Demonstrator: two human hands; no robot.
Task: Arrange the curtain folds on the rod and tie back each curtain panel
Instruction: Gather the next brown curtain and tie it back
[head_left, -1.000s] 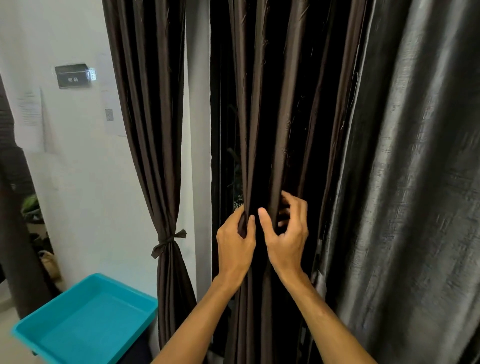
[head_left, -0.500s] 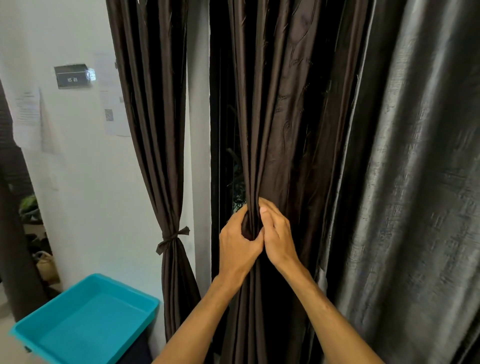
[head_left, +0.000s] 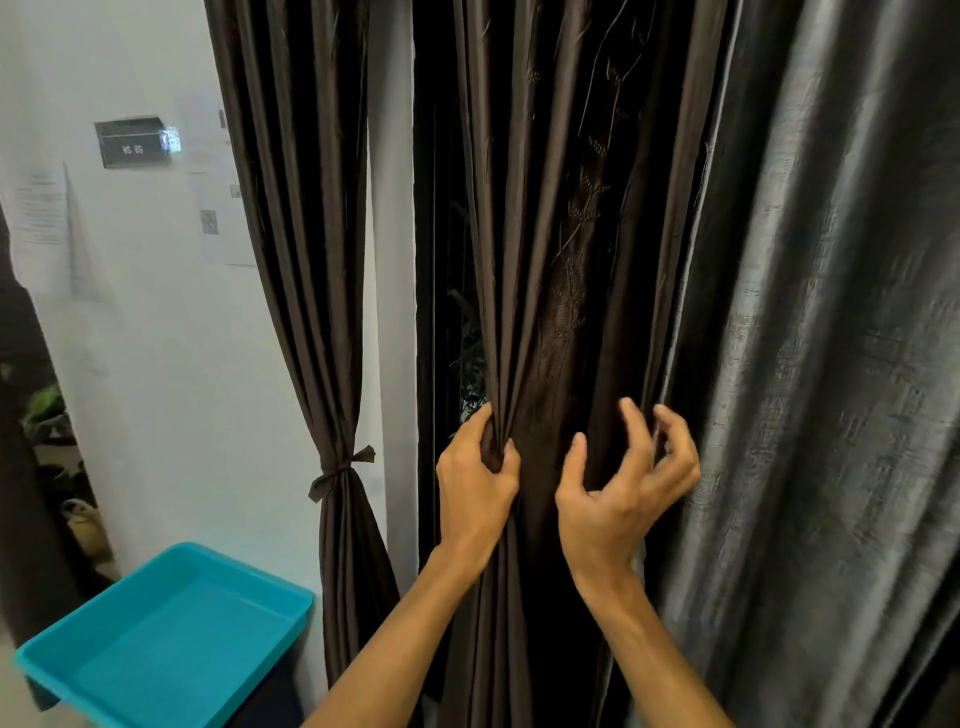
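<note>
White wall (head_left: 156, 364) fills the left of the head view, with a small dark sign (head_left: 136, 143) and blurred paper sheets (head_left: 41, 208) fixed to it. A turquoise plastic tray (head_left: 166, 639) sits low at the left. Beside it hangs a dark brown satin curtain panel (head_left: 306, 260), gathered at mid height by a knotted brown fabric tie (head_left: 340, 473). A second dark brown curtain panel (head_left: 561, 260) hangs loose in the centre, just left of a grey textured curtain (head_left: 831, 364).

The left hand (head_left: 475, 483) grips a bunch of this centre panel's folds, its fingers (head_left: 501, 457) and thumb pinching the cloth together. The right hand (head_left: 618, 493) is just beside it, fingers (head_left: 636, 431) spread and half curled, thumb standing apart, fingertips at the panel's right edge.
</note>
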